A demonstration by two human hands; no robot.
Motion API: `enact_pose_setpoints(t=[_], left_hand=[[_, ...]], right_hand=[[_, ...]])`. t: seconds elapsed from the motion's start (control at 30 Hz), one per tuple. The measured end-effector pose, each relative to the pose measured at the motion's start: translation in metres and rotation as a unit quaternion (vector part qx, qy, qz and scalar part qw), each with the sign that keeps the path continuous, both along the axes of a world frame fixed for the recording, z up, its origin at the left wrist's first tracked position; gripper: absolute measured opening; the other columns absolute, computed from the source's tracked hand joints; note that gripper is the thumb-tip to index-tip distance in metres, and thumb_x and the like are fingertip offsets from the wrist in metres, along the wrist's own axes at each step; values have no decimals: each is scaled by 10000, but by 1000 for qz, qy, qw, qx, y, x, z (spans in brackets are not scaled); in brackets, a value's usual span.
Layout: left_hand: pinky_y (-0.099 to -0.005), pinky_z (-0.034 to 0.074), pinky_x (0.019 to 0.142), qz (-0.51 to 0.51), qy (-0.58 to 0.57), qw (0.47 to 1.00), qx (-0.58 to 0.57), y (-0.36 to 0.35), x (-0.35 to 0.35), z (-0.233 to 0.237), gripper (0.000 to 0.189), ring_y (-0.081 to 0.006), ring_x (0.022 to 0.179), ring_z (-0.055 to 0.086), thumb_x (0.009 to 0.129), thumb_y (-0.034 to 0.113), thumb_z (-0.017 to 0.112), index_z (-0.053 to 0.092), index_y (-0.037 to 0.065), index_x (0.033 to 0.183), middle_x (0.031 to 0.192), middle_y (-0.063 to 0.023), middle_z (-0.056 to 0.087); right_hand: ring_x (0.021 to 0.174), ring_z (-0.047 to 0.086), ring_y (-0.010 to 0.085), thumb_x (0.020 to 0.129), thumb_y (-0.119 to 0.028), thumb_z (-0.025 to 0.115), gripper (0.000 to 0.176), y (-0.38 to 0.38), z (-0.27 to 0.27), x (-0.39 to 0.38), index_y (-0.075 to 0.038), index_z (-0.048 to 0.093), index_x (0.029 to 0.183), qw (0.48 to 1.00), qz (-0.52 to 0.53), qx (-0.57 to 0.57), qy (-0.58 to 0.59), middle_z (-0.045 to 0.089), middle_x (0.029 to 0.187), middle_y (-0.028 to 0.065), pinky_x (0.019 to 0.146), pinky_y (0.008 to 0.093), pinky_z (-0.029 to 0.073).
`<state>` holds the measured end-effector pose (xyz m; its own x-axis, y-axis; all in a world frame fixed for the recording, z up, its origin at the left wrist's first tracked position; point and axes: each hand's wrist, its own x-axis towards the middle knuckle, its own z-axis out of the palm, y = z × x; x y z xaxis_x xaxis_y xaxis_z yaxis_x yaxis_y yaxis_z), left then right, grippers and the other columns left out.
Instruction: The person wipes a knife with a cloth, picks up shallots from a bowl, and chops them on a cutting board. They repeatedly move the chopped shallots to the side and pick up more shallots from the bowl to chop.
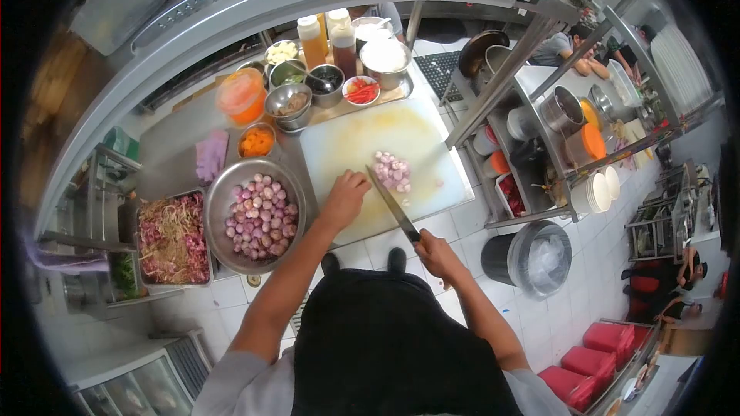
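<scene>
My right hand [438, 253] is wrapped round the handle of a large knife [391, 204], whose blade points up and left over the white cutting board [331, 142]. Left of the blade tip, my left hand [348, 189] is closed with fingertips together on the board; what they hold, if anything, is too small to make out. A small pile of peeled shallots [392, 172] lies just right of the knife. Many more pinkish shallots [262, 216] fill part of a big steel bowl [218, 185], left of my left forearm.
A tray of peelings [173, 239] stands at the left, near a purple cloth [211, 156]. Behind the board are bottles [311, 40], bowls and an orange-filled tub [240, 96]. A lined bin [539, 259] and shelves are at the right. Other people are farther off.
</scene>
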<state>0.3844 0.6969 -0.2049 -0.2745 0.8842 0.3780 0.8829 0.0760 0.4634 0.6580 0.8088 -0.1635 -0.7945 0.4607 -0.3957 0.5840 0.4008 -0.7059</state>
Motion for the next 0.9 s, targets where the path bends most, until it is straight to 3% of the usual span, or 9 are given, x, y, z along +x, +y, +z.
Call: enact_pose_setpoints(t=[0.1,0.2,0.27,0.37,0.7,0.77,0.9], left_hand=[[-460,467,931,-75,46,996,-15,-1,-1,1,222,-353,1040,570,855,6,624,623,14,1077,1145,-145,579],[-452,475,935,-26,25,998,60,-3,13,4,189,-365,1061,579,914,70,636,617,13,1093,1124,-148,572],[-442,501,901,113,-95,989,33,-11,23,10,185,-368,1015,610,982,153,614,609,4,1091,1089,-155,566],[-430,521,840,123,-176,976,-34,-12,26,-1,260,-362,938,632,1013,242,606,602,-4,1094,1052,-166,555],[-384,506,737,109,-145,983,32,-7,19,0,220,-290,805,611,1009,211,613,624,1,1075,1006,-152,563],[-448,512,794,111,-210,971,-9,-7,18,3,182,-378,909,625,978,183,628,638,11,1035,1013,-165,582],[-438,513,788,78,-242,967,-9,-3,13,4,172,-369,900,627,976,172,628,646,10,1029,1004,-163,579]], right_hand=[[868,625,523,999,-250,529,257,0,4,4,5,500,1023,1000,10,13,2,665,851,291,762,589,483],[847,628,518,991,-238,537,250,-6,-5,6,7,501,1019,998,8,53,-10,656,831,302,753,598,480],[838,627,519,985,-231,540,240,-12,-6,8,4,504,1019,997,4,71,-5,652,824,305,751,599,480],[826,626,521,977,-219,546,225,-20,-3,6,-2,507,1021,996,3,93,4,647,814,307,750,601,482],[784,622,515,964,-173,563,188,-30,-7,1,-6,484,997,993,-2,118,17,640,785,296,690,597,476],[796,627,515,969,-192,555,203,-31,0,-1,-3,493,1008,993,-3,117,4,645,809,301,715,594,485],[809,635,510,974,-216,552,227,-29,2,0,1,507,1021,994,-14,109,8,651,831,303,738,591,495]])
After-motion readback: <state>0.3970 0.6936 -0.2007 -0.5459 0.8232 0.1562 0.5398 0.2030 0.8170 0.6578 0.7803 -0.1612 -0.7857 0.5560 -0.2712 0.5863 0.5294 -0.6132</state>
